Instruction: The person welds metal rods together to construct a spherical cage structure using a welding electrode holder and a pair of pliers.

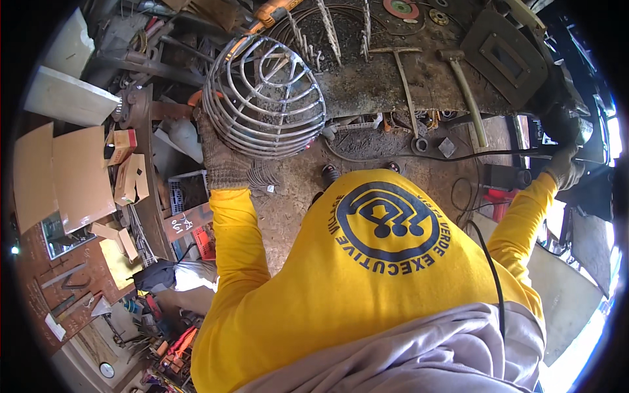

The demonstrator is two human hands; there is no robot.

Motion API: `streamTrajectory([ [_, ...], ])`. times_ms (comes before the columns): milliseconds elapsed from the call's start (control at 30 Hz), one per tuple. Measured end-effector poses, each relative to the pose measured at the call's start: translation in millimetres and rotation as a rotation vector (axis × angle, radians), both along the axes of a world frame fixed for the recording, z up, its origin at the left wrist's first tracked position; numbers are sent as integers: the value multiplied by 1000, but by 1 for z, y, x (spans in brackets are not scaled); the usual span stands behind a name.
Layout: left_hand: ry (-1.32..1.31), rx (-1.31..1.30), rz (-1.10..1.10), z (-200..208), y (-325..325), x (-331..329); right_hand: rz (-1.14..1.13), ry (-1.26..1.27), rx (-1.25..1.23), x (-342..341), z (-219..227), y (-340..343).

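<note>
A round cage of bent metal rods (282, 118), ringed and dome-like, rests tilted on the near left edge of the workbench (354, 92). My left hand (221, 154), in a grey knit glove, is closed on the left side of the cage's rim. Its fingertips are partly hidden by the rods. Far off to the right, my gloved right hand (566, 168) is closed beside a dark object with a pale end (580, 131). What its fingers hold is not clear.
Two hammers (466, 98) (403, 85), an orange power tool (270, 13), grinding discs (401, 8) and a dark plate with a rectangular opening (504, 56) lie on the bench. A black cable (458, 156) runs toward the right. Cardboard (82, 177) and scrap crowd the left.
</note>
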State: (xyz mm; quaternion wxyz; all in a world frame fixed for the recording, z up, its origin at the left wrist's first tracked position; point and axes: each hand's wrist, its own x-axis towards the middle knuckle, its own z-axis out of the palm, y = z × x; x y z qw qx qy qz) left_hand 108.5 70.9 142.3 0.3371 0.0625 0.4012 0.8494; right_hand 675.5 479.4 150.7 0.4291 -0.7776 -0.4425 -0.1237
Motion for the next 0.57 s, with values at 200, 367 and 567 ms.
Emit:
streamTrajectory([
  [200, -205, 124, -26, 15, -6, 4, 89, -27, 312, -66, 6, -60],
  [367, -149, 195, -133, 20, -4, 2, 561, -268, 565, -123, 5, -100],
  [567, -197, 235, -62, 4, -11, -13, 1142, -59, 217, -196, -27, -153],
])
